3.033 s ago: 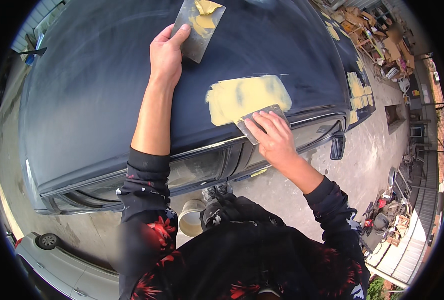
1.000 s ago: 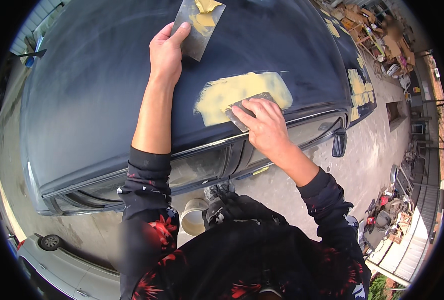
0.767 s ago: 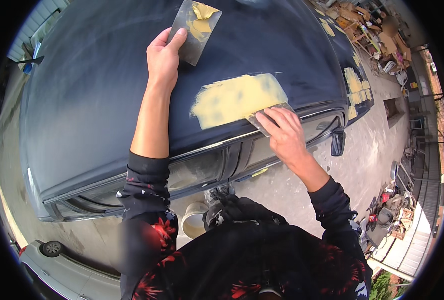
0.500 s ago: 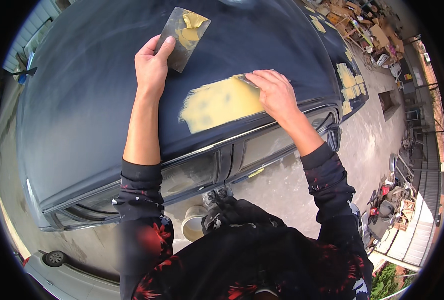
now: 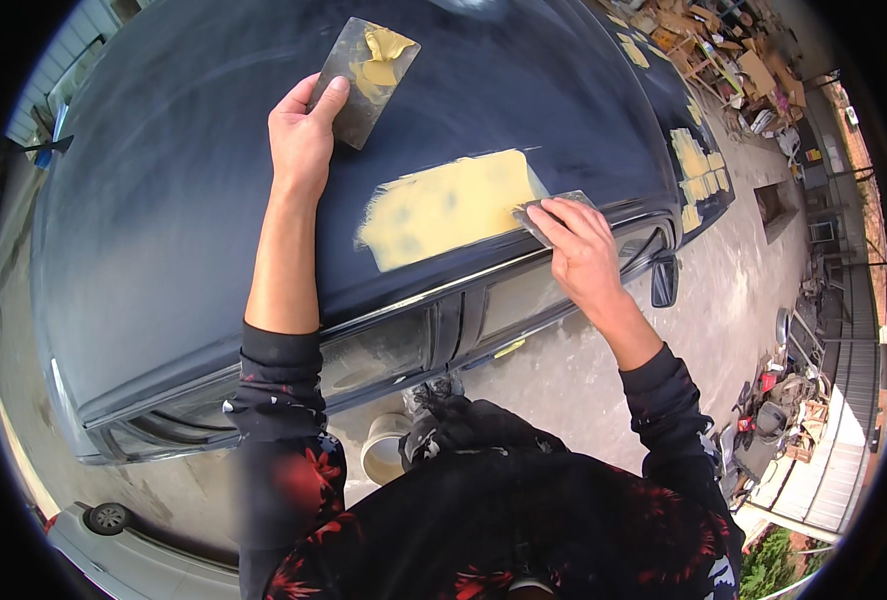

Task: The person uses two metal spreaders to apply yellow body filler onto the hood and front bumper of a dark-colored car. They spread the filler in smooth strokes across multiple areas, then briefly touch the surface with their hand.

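My left hand (image 5: pixel 307 128) grips a flat metal plate (image 5: pixel 360 112) by its near edge, thumb on top. A lump of yellow body filler (image 5: pixel 388 45) sits on the far part of that plate. Below and to the right, a broad patch of yellow filler (image 5: pixel 444 205) is spread over the dark car roof (image 5: pixel 194 220), with a few darker spots showing through. My right hand (image 5: pixel 582 245) is closed on a thin metal spreader (image 5: pixel 539 218), whose blade lies at the patch's lower right corner, by the roof's edge.
Under the roof edge run the side windows (image 5: pixel 379 350), with a door mirror (image 5: pixel 665 282) at the right. A pale bucket (image 5: pixel 386 450) stands on the concrete by my legs. More filler patches (image 5: pixel 699 170) mark the car's front. Scrap wood and boxes (image 5: pixel 734 60) lie beyond.
My right hand has moved down and right with the spreader, from the patch's upper right side to its lower right corner. My left hand with the plate has hardly moved.
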Demonstrator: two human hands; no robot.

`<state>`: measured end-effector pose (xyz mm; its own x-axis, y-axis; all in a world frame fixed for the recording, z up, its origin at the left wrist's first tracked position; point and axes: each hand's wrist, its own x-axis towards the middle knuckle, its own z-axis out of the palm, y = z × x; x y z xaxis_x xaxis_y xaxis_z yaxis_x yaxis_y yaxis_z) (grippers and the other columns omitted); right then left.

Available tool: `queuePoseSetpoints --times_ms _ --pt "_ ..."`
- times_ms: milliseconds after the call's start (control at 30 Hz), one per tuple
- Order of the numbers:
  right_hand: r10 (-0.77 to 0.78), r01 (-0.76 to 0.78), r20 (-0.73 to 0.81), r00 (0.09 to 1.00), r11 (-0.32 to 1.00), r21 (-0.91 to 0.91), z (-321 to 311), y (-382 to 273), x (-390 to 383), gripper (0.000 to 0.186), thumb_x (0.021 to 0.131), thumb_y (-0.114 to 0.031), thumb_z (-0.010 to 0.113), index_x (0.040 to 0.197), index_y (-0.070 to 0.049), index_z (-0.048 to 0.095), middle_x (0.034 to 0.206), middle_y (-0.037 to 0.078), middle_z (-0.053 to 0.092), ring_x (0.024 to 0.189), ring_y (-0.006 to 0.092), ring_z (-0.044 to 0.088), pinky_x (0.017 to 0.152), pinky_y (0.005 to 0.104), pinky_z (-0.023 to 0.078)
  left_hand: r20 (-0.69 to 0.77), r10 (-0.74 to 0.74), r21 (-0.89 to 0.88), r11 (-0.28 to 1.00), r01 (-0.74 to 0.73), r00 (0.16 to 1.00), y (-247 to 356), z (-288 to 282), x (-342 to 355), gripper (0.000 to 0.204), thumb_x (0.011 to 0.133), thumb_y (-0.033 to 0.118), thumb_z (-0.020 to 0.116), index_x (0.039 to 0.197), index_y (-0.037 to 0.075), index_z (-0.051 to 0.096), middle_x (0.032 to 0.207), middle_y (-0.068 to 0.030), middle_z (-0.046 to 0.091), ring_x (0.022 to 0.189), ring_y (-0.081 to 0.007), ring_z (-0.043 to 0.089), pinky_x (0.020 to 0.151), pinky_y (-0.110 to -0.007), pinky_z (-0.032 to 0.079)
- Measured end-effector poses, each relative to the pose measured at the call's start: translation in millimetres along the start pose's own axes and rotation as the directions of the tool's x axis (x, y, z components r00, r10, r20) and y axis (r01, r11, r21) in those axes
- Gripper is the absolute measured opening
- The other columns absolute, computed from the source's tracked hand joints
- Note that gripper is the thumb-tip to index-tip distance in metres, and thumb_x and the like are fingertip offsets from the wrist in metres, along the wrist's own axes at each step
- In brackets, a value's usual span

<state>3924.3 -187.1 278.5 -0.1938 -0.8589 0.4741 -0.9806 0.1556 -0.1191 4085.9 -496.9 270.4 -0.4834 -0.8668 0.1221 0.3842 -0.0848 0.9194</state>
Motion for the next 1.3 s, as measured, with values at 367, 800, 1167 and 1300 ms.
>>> queuePoseSetpoints --times_ms 367,800,1167,1300 --pt "-0.040 0.037 0.157 0.987 0.999 0.022 49 -26 72 0.047 0.076 0.004 0.058 0.118 -0.012 0.071 0.117 0.007 0.067 0.110 0.0279 0.060 0.094 0.0411 0.047 0.000 0.012 -0.006 1.000 -0.012 1.000 2 -1 -1 0.028 0.094 0.017 0.072 0.116 -0.001 0.070 0.097 -0.0020 0.072 0.086 -0.0087 0.063 0.080 -0.024 0.050" --pt "-0.055 0.050 0.131 0.990 0.998 0.038 -6 -7 -16 0.051 0.072 0.009 0.059 0.117 -0.011 0.072 0.117 0.010 0.066 0.111 0.0316 0.062 0.100 0.0450 0.047 -0.007 -0.025 -0.031 0.999 0.025 1.000 2 -1 0 0.028 0.094 0.016 0.072 0.117 -0.001 0.070 0.100 -0.0027 0.072 0.089 -0.0097 0.064 0.084 -0.025 0.049" --pt "0.032 -0.040 0.190 0.981 0.999 0.035 27 49 55 0.049 0.077 0.010 0.055 0.117 -0.011 0.073 0.117 0.009 0.068 0.111 0.0293 0.061 0.097 0.0407 0.049 -0.002 -0.027 -0.025 0.999 0.027 1.000 -1 -4 2 0.026 0.095 0.017 0.071 0.114 0.000 0.070 0.101 -0.0018 0.072 0.092 -0.0091 0.063 0.086 -0.025 0.048" --pt "0.030 -0.043 0.162 0.986 0.996 0.082 18 32 5 0.055 0.070 0.012 0.055 0.117 -0.012 0.073 0.119 0.009 0.067 0.113 0.0300 0.061 0.099 0.0426 0.048 -0.011 -0.033 -0.031 0.999 0.032 0.999 -3 -5 3 0.026 0.095 0.017 0.071 0.115 0.000 0.070 0.101 -0.0018 0.072 0.093 -0.0091 0.063 0.087 -0.025 0.047"
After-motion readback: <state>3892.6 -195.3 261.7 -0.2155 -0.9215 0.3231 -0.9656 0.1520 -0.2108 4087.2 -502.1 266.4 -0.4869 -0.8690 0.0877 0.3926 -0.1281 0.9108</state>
